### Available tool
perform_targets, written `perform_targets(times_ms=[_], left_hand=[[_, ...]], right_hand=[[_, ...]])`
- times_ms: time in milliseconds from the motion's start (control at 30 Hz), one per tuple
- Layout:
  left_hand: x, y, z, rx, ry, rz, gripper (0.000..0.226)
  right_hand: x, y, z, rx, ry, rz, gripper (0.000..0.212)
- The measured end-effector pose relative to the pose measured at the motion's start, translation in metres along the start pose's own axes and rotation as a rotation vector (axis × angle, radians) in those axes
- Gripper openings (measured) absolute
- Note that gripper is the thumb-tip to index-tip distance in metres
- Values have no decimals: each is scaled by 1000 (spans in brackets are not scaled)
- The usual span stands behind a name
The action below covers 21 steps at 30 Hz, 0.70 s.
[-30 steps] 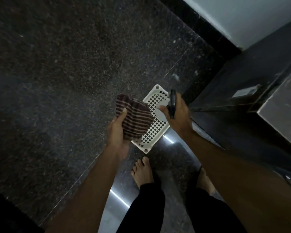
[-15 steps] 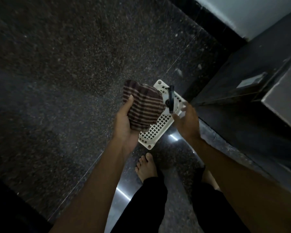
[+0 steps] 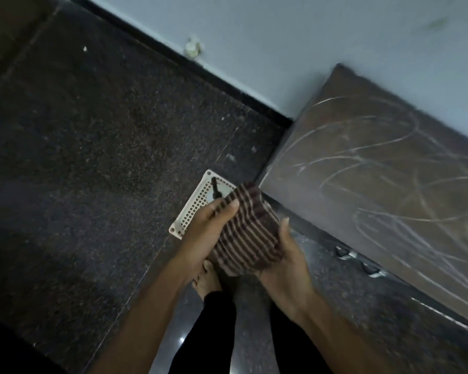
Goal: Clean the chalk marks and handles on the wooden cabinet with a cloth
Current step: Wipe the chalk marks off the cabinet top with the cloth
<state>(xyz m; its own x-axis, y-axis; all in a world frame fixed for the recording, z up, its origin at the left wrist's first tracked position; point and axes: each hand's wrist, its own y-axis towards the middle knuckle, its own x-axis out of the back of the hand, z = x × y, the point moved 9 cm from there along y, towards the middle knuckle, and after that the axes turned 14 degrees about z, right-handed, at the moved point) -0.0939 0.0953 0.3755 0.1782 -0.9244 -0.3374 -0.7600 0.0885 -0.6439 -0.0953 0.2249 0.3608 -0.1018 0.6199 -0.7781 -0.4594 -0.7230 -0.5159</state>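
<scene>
A folded brown-and-cream striped cloth (image 3: 247, 233) is held in front of me between both hands. My left hand (image 3: 208, 230) grips its left side, thumb lying across the top. My right hand (image 3: 289, 263) holds its right and lower side, thumb up along the edge and fingers hidden under the fabric. To the right stands the dark wooden cabinet (image 3: 376, 168), its top covered in looping white chalk marks. Two small metal handles (image 3: 345, 252) show on its front, just right of my right hand.
A white perforated plastic tray (image 3: 193, 211) lies on the dark speckled floor beyond my left hand, with a black-handled tool (image 3: 215, 188) in it. My bare foot (image 3: 207, 279) and black trouser legs are below. A pale wall with black skirting runs behind the cabinet.
My right hand no longer holds the black-handled tool, which now lies in the tray, and has taken hold of the cloth. The view has swung up, bringing the chalk-marked cabinet top into sight.
</scene>
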Motion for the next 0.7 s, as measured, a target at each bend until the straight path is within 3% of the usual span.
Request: perform_targets(times_ms=[267,500,600,700], left_hand=[[-105,14,-59,-15,293,160,26],[-136,64,-110,-161,520,-73,30],[-141,85,-136,-221,752,-117,24],[-144,111,-161,-284,1084,-103,35]], right_hand=[[-2,-79,99,209,-74,-141,40],[19,-112,196,277,-220,-323,40],[29,-113,229,279,-320,-342,39],[40,-100,254,308,-367,-400,39]])
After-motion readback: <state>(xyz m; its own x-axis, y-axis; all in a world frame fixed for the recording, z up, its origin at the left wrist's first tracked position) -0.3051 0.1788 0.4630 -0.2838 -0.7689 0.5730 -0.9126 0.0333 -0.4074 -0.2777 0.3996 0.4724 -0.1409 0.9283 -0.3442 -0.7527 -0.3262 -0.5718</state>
